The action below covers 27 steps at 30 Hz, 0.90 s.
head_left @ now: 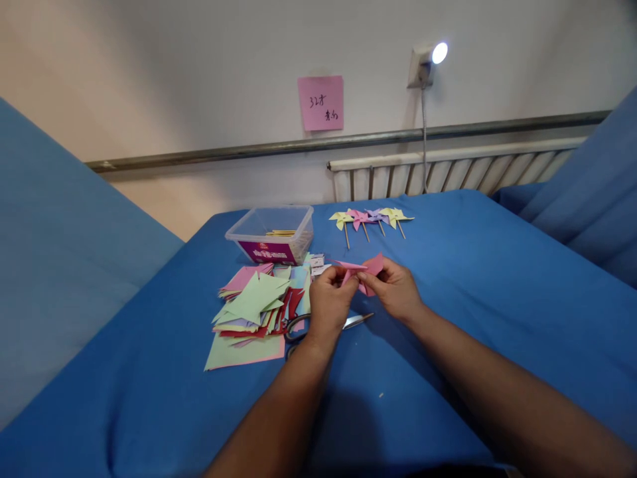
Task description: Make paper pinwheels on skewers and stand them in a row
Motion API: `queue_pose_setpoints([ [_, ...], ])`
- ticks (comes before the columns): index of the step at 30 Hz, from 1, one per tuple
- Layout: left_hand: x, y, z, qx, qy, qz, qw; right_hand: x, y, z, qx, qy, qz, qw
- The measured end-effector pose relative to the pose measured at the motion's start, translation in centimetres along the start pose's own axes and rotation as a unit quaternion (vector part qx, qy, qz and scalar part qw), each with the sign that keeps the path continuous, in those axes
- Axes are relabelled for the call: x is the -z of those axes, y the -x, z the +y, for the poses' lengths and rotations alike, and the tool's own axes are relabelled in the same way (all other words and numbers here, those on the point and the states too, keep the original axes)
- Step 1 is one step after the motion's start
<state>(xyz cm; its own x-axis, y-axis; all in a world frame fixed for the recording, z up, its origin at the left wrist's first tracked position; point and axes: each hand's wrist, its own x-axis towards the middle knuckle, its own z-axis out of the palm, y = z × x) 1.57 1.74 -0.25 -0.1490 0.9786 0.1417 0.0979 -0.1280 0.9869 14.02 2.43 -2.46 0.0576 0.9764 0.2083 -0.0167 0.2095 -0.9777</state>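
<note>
Between my two hands is a piece of pink paper (372,267), partly folded, its cut points sticking up and out. My left hand (332,299) pinches its left side, and my right hand (399,290) pinches the right side, thumbs close together near the middle. Fingers cover part of the folds. Below my left hand lies a pair of scissors (357,320), blades pointing right, its dark handles partly behind my wrist. Left of that hand is a pile of cut coloured paper (256,299) in green, pink, red and purple.
Behind the pile stands a clear plastic box (269,229) with thin wooden sticks (281,233) in it. Several finished paper pinwheels (361,218) on sticks lie at the back. A blue cloth (472,265) covers the table. A radiator (448,166) and metal pipe (249,152) run along the wall.
</note>
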Motion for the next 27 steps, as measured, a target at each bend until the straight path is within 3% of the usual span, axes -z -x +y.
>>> queue_pose_setpoints([
  [14,-0.1,-0.16,0.42,0.059,0.115,-0.028,0.991,-0.11,-0.01,-0.11,-0.011,-0.033,-0.003,0.999],
  [27,0.26,0.1,0.86,-0.027,0.033,-0.023,0.999,-0.11,0.24,-0.61,0.025,-0.056,-0.003,0.998],
])
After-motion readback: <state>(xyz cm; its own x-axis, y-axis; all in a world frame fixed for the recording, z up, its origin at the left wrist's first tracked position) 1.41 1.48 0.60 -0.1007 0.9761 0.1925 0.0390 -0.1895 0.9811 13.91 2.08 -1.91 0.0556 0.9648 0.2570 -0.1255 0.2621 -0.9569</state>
